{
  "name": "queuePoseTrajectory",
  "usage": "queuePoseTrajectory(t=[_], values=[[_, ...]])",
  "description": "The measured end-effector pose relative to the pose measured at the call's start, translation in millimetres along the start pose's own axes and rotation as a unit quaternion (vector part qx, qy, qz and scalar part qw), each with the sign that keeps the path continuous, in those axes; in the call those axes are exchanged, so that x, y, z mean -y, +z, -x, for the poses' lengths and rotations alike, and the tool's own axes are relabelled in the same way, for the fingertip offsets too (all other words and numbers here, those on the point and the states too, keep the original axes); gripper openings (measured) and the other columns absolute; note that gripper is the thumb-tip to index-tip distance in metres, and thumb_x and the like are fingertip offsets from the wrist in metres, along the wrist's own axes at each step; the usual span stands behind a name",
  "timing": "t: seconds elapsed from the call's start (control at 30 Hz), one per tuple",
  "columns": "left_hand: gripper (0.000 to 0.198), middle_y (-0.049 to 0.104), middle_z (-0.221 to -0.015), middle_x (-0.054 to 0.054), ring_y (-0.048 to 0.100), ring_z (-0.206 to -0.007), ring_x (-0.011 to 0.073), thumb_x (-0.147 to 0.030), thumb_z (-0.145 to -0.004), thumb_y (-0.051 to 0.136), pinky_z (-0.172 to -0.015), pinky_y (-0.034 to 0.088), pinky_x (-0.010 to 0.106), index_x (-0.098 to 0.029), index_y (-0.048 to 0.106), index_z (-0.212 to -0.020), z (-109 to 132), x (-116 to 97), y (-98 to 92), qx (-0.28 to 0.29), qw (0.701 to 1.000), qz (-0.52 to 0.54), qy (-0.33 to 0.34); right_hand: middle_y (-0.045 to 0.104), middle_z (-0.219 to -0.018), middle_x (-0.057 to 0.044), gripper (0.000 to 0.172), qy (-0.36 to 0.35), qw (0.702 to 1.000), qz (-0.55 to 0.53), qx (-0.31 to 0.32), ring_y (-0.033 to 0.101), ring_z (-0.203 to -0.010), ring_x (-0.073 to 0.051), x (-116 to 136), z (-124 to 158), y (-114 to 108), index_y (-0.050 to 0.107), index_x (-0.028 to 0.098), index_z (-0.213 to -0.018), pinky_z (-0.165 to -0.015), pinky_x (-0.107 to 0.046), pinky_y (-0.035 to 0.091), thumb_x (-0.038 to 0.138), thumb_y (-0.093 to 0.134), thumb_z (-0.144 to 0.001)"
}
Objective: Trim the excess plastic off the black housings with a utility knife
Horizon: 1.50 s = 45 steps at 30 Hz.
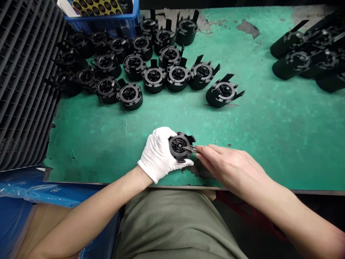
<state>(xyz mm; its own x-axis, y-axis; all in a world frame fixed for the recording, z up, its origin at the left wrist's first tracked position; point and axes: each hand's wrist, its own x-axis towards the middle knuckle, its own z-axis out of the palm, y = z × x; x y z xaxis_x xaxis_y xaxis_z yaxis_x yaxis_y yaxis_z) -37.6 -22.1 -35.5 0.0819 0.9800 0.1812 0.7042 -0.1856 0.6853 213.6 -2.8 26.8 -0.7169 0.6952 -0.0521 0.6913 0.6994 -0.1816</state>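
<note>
My left hand [157,154], in a white glove, is closed around a round black plastic part [180,146] and holds it just above the near edge of the green mat [269,136]. My bare right hand [229,165] pinches a thin metal tool, likely tweezers [190,149], whose tip touches the middle of the part's face. Both hands meet at the part, near the table's front edge.
Several more black round parts [153,75] stand in rows at the back left, one apart [223,91] toward the middle. Longer black parts [309,54] lie at the back right. A blue bin [107,18] sits behind, a black ribbed tray [24,79] at left.
</note>
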Motion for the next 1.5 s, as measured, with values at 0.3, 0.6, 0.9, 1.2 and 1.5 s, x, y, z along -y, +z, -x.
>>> queuePoseTrajectory(t=[0.3, 0.6, 0.9, 1.2, 1.5], values=[[0.098, 0.070, -0.114, 0.012, 0.073, -0.108, 0.0356, -0.091, -0.056, 0.093, -0.096, 0.060, 0.049, -0.022, 0.061, -0.117, 1.1, 2.0, 0.7, -0.004, 1.000, 0.004, 0.009, 0.078, -0.091, -0.003, 0.034, 0.009, 0.999, -0.010, -0.038, 0.070, -0.069, -0.017, 0.8, 8.8, 6.1, 0.069, 0.021, -0.119, -0.059, -0.035, 0.036, 0.039, 0.041, -0.120], [0.099, 0.069, -0.113, 0.011, 0.073, -0.105, 0.0343, -0.090, -0.056, 0.094, -0.094, 0.060, 0.048, -0.022, 0.060, -0.118, 1.4, 2.4, 0.7, -0.012, 1.000, 0.003, 0.015, 0.071, -0.079, -0.002, 0.038, 0.009, 1.000, 0.016, -0.024, 0.056, -0.057, -0.016, 5.0, 3.3, 2.1, 0.067, 0.022, -0.101, -0.055, -0.036, 0.025, 0.038, 0.037, -0.120], [0.103, 0.069, -0.114, 0.012, 0.072, -0.106, 0.0351, -0.094, -0.055, 0.092, -0.095, 0.060, 0.049, -0.021, 0.060, -0.120, 1.8, 4.6, 2.5, -0.013, 1.000, 0.002, 0.018, 0.062, -0.074, 0.000, 0.035, -0.018, 0.999, 0.011, 0.028, 0.049, -0.057, -0.015, -5.5, -0.5, -3.5, 0.064, 0.022, -0.098, -0.057, -0.036, 0.020, 0.035, 0.038, -0.119], [0.108, 0.072, -0.115, 0.012, 0.073, -0.110, 0.0391, -0.091, -0.035, 0.098, -0.100, 0.060, 0.053, -0.023, 0.065, -0.113, -6.3, 6.9, -6.4, 0.039, 0.999, 0.028, 0.017, 0.066, -0.081, -0.001, 0.041, -0.069, 0.991, 0.002, 0.115, 0.045, -0.056, -0.014, -33.5, -20.2, -12.9, 0.066, 0.023, -0.102, -0.058, -0.037, 0.019, 0.039, 0.033, -0.119], [0.107, 0.074, -0.137, 0.014, 0.073, -0.129, 0.0392, -0.057, -0.043, 0.114, -0.113, 0.058, 0.055, -0.027, 0.060, -0.130, -5.1, 16.4, -20.7, 0.078, 0.992, 0.089, 0.046, 0.072, -0.085, -0.005, 0.042, 0.028, 0.996, -0.013, 0.080, 0.060, -0.062, -0.017, 2.0, 1.0, -2.8, 0.067, 0.021, -0.107, -0.058, -0.035, 0.026, 0.039, 0.031, -0.119]])
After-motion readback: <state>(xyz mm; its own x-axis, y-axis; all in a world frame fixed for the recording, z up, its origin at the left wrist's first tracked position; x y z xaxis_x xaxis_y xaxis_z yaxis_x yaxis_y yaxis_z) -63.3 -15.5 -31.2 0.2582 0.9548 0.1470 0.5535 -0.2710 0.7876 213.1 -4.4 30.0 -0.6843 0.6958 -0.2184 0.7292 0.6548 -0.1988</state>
